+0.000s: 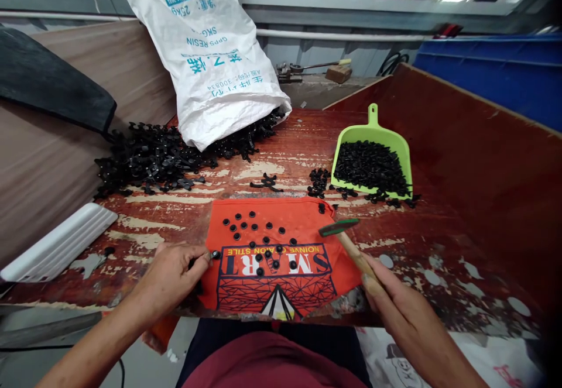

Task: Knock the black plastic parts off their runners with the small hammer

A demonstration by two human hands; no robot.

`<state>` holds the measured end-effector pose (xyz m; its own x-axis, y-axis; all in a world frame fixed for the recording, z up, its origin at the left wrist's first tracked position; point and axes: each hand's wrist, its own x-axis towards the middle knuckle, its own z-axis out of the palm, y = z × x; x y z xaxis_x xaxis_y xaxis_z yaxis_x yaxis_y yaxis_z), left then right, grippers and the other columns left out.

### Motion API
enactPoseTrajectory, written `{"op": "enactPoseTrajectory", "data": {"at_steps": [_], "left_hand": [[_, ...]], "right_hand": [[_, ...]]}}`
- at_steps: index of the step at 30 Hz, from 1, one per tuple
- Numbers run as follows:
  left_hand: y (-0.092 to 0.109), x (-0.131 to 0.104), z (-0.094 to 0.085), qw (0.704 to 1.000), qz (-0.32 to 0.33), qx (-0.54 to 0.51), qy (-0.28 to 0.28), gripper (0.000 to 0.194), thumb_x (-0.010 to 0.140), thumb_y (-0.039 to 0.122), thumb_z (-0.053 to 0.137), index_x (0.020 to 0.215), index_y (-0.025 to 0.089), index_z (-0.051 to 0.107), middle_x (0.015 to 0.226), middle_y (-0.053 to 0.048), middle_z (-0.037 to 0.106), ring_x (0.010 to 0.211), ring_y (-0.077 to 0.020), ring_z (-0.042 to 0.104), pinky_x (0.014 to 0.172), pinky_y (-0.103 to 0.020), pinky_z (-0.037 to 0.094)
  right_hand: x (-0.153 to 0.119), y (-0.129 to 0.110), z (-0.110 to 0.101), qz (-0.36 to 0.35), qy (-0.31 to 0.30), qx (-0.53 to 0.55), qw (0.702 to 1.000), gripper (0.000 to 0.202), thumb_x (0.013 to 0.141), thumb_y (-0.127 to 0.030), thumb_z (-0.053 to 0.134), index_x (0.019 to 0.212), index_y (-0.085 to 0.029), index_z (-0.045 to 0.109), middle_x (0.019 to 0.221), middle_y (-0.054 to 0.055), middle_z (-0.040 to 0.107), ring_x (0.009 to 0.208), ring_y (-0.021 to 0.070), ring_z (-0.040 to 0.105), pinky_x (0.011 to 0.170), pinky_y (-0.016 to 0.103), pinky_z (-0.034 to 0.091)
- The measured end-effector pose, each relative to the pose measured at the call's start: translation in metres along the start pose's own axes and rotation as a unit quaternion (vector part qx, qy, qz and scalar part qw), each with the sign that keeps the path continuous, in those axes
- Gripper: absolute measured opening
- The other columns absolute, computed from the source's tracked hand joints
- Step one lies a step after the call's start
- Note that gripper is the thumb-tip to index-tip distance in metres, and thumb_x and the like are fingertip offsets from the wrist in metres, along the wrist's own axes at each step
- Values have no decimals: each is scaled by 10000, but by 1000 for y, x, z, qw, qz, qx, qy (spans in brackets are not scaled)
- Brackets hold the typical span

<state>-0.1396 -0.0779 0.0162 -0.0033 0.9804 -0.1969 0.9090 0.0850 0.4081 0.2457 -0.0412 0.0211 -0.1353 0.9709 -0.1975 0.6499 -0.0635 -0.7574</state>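
Note:
An orange printed cloth (246, 294) lies on the worktable, with several small round black parts (266, 240) scattered over it. At the cloth's left edge, my left hand (182, 268) is closed in a pinch, fingertips on one round black piece (215, 254). My right hand (386, 288) grips the wooden handle of a hammer (355, 253). The hammer's greenish, dark head is over the right part of the cloth; whether it touches the cloth I cannot tell.
Behind the cloth, a white resin sack (223, 78) spills a pile of black plastic parts (153, 157). A lime-green dustpan (373, 120) holds many small black pieces. At left lies a white slatted plastic piece (61, 241). Wooden boards (478, 136) stand along the sides.

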Motion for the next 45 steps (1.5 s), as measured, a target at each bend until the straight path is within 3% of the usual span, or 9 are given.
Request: {"op": "enactPoseTrajectory", "data": {"at_steps": [3, 7, 12, 19, 24, 29, 34, 39, 45], "left_hand": [[0, 0, 2, 1000, -1, 10, 0, 308, 870, 293, 354, 581, 211, 420, 566, 12, 573, 592, -169, 561, 647, -304, 305], [-2, 0, 5, 1000, 14, -9, 13, 289, 864, 289, 360, 588, 214, 400, 569, 9, 560, 588, -168, 550, 642, -304, 298], [-2, -2, 7, 998, 20, -32, 44, 332, 894, 339, 372, 596, 215, 446, 602, -11, 597, 611, -179, 557, 676, -305, 326], [1, -2, 9, 997, 22, -66, 38, 346, 903, 349, 350, 608, 217, 474, 602, -20, 603, 624, -186, 566, 676, -304, 349], [-2, -3, 13, 997, 7, -75, 33, 378, 911, 383, 336, 588, 219, 444, 575, -18, 578, 583, -181, 537, 639, -302, 345], [-1, -6, 17, 993, 11, -95, 65, 357, 909, 364, 365, 637, 217, 545, 643, -36, 639, 664, -206, 587, 675, -302, 381], [4, -7, 16, 990, 2, -116, 78, 336, 889, 363, 403, 639, 229, 584, 663, -38, 670, 679, -214, 596, 670, -300, 399], [2, -7, 17, 993, 0, -95, 73, 352, 896, 382, 358, 606, 229, 486, 616, -32, 625, 644, -207, 576, 652, -306, 373], [3, -9, 19, 993, -14, -100, 61, 359, 903, 394, 335, 603, 231, 447, 605, -27, 600, 635, -204, 550, 651, -308, 372]], "right_hand": [[1, -30, 3, -88, -65, -69, 992, 469, 999, -428, 409, 1444, -329, 522, 1192, 68, 724, 1045, 262, 690, 822, 313, 539], [5, -72, 32, -188, -133, -114, 966, 471, 1006, -275, 386, 1464, -315, 491, 1157, 53, 749, 950, 228, 734, 808, 321, 566], [11, -104, 71, -277, -128, -143, 942, 512, 981, -199, 424, 1487, -276, 452, 1143, 52, 753, 899, 216, 737, 780, 299, 571], [16, -96, 107, -282, -129, -264, 913, 569, 963, -217, 491, 1522, -269, 401, 918, 62, 780, 706, 229, 728, 594, 280, 521], [9, -96, 104, -303, -81, -215, 925, 604, 986, -226, 399, 1576, -275, 280, 969, 71, 770, 739, 209, 716, 611, 269, 527], [7, -94, 105, -269, -115, -285, 913, 600, 948, -213, 481, 1536, -278, 379, 816, 46, 766, 653, 224, 707, 548, 269, 505], [8, -94, 105, -289, -73, -246, 922, 609, 1001, -234, 385, 1590, -264, 231, 944, 72, 769, 709, 202, 706, 614, 266, 531], [12, -96, 111, -258, -104, -312, 909, 591, 962, -246, 503, 1539, -258, 374, 746, 37, 747, 578, 201, 685, 509, 240, 472], [8, -98, 111, -283, -90, -271, 916, 622, 980, -213, 459, 1576, -234, 283, 907, 76, 768, 729, 222, 724, 604, 268, 526]]}}
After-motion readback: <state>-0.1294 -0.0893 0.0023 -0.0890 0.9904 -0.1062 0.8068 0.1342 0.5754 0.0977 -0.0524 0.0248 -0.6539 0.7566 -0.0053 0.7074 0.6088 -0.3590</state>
